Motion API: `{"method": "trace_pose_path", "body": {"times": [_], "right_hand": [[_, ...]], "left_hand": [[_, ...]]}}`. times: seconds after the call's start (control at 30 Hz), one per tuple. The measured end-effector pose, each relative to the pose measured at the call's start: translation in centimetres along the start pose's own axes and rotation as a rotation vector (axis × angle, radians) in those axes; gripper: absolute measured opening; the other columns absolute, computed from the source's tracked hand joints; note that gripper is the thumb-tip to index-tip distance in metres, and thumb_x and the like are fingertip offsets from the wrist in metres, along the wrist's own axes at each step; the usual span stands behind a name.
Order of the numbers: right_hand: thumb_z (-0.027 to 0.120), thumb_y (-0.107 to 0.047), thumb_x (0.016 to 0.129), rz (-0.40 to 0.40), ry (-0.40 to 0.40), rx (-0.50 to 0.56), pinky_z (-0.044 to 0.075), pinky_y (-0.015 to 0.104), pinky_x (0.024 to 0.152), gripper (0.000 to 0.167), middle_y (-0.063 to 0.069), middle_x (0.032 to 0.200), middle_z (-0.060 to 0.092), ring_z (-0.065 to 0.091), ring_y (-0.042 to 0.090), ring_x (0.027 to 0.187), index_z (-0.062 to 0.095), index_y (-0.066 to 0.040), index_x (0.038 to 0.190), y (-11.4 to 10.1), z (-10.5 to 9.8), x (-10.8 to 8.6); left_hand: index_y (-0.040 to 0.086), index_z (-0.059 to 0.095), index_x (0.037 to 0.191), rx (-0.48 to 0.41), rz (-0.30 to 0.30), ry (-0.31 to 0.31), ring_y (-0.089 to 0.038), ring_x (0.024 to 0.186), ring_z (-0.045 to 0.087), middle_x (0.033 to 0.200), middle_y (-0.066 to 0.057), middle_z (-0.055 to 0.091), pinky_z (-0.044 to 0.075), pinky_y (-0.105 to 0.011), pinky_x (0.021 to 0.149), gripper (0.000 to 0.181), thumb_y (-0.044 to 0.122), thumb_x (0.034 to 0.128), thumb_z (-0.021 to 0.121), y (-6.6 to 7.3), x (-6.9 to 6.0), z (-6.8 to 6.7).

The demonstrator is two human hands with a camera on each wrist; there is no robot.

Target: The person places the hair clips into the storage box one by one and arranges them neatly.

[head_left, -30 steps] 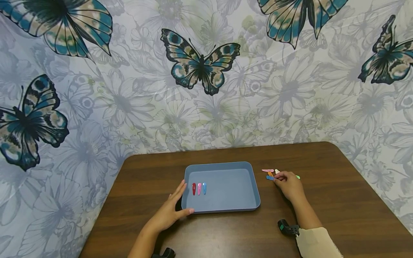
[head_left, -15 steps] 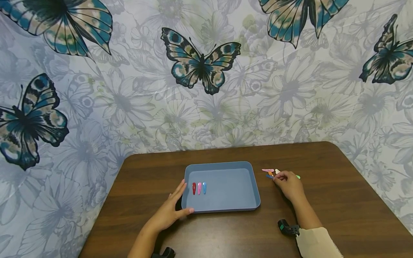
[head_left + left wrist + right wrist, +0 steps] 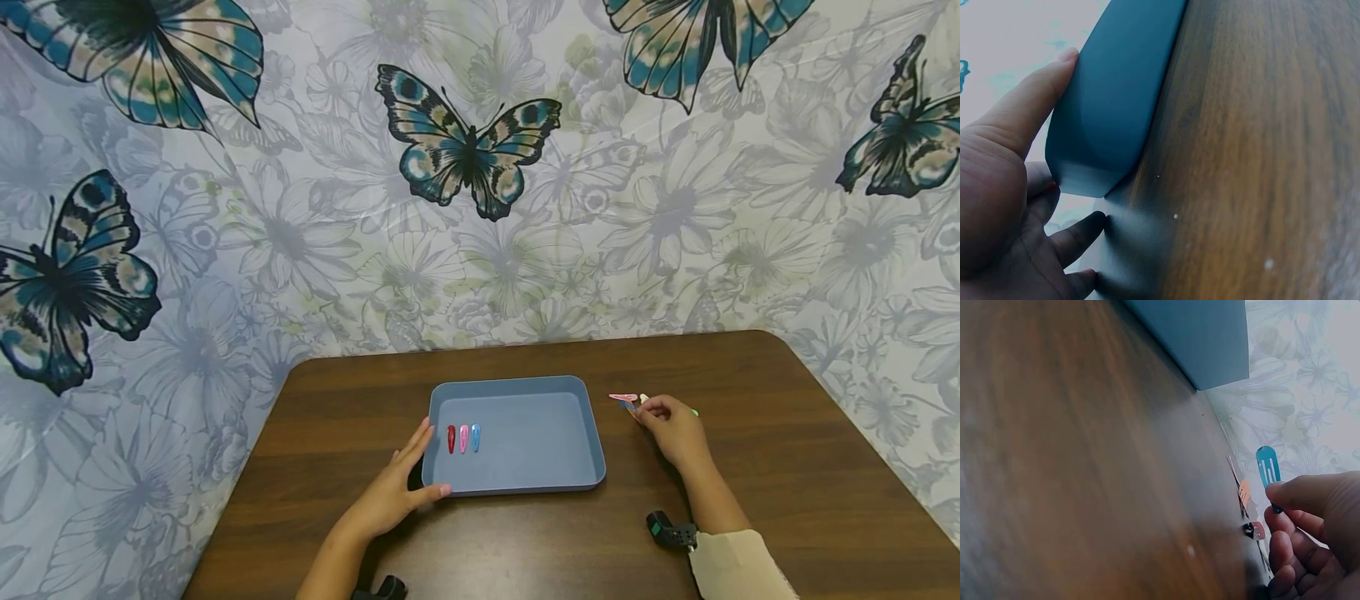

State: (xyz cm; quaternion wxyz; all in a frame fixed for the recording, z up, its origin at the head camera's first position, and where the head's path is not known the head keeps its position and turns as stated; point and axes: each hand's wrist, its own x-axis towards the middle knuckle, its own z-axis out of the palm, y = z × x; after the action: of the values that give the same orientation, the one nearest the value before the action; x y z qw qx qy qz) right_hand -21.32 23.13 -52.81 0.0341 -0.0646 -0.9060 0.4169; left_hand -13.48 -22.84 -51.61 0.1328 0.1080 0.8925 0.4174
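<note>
My right hand (image 3: 678, 435) is just right of the tray, above a small group of hair clips. Between its thumb and index finger it pinches a blue snap hair clip (image 3: 1267, 464), raised off the table in the right wrist view. Beneath lie a pink clip (image 3: 622, 397) and an orange clip (image 3: 1245, 492); others are partly hidden. My left hand (image 3: 386, 496) rests at the tray's front left corner, fingers extended along the side, thumb on the front rim. Inside the blue-grey tray (image 3: 540, 437), a red clip (image 3: 451, 439), a pink clip and a blue clip stand in a row.
The brown wooden table (image 3: 525, 550) has a far edge against a butterfly-patterned wall cloth (image 3: 465, 275). A green clip tip (image 3: 694, 412) shows behind the right hand. Dark wrist cameras sit on both wrists.
My right hand has lifted the blue clip from the group and tilted it. The left hand, the tray and its row of clips have stayed in place.
</note>
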Motion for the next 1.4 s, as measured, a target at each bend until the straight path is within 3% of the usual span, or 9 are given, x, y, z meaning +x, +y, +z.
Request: {"method": "trace_pose_path", "body": {"times": [0.3, 0.5, 0.97, 1.2, 1.4], "right_hand": [[0.056, -0.02, 0.104, 0.011, -0.025, 0.013, 0.046, 0.03, 0.078, 0.032, 0.019, 0.115, 0.064, 0.059, 0.028, 0.1, 0.066, -0.002, 0.128, 0.0, -0.5, 0.0], [0.054, -0.024, 0.104, 0.055, -0.017, 0.09, 0.046, 0.029, 0.076, 0.029, 0.015, 0.112, 0.064, 0.056, 0.024, 0.096, 0.065, -0.005, 0.123, -0.2, -0.7, -0.1], [0.056, -0.026, 0.103, 0.05, -0.024, 0.115, 0.047, 0.024, 0.075, 0.03, 0.013, 0.107, 0.068, 0.059, 0.015, 0.089, 0.066, -0.001, 0.116, -1.5, -0.5, -0.2], [0.057, -0.015, 0.102, 0.026, -0.077, 0.212, 0.051, 0.019, 0.073, 0.027, 0.011, 0.105, 0.066, 0.06, 0.01, 0.086, 0.063, -0.001, 0.124, -1.6, -0.3, -0.3], [0.06, -0.017, 0.102, 0.008, -0.087, 0.288, 0.053, 0.02, 0.073, 0.026, 0.005, 0.098, 0.069, 0.061, 0.01, 0.084, 0.063, 0.001, 0.121, -2.0, -0.1, -0.4]], "left_hand": [[0.028, 0.014, 0.164, 0.009, -0.001, 0.008, -0.034, 0.159, 0.005, 0.172, 0.01, 0.0, -0.003, -0.066, 0.124, 0.101, 0.049, 0.0871, 0.076, 0.0, -0.1, 0.0], [0.029, 0.013, 0.164, 0.002, -0.005, 0.005, -0.034, 0.159, 0.004, 0.172, 0.011, 0.0, -0.003, -0.067, 0.124, 0.101, 0.051, 0.0865, 0.075, 0.0, -0.2, 0.0], [0.027, 0.015, 0.164, -0.003, 0.009, 0.02, -0.035, 0.159, 0.005, 0.173, 0.008, 0.001, -0.003, -0.067, 0.123, 0.1, 0.047, 0.088, 0.076, 0.0, -0.2, 0.1], [0.029, 0.014, 0.164, 0.0, 0.002, 0.007, -0.03, 0.159, 0.005, 0.172, 0.011, -0.001, -0.003, -0.065, 0.125, 0.1, 0.05, 0.0878, 0.075, 0.0, -0.2, 0.1], [0.026, 0.014, 0.164, -0.004, 0.014, 0.01, -0.032, 0.159, 0.005, 0.173, 0.007, 0.0, -0.004, -0.066, 0.124, 0.1, 0.051, 0.088, 0.074, 0.1, -0.2, 0.1]]}}
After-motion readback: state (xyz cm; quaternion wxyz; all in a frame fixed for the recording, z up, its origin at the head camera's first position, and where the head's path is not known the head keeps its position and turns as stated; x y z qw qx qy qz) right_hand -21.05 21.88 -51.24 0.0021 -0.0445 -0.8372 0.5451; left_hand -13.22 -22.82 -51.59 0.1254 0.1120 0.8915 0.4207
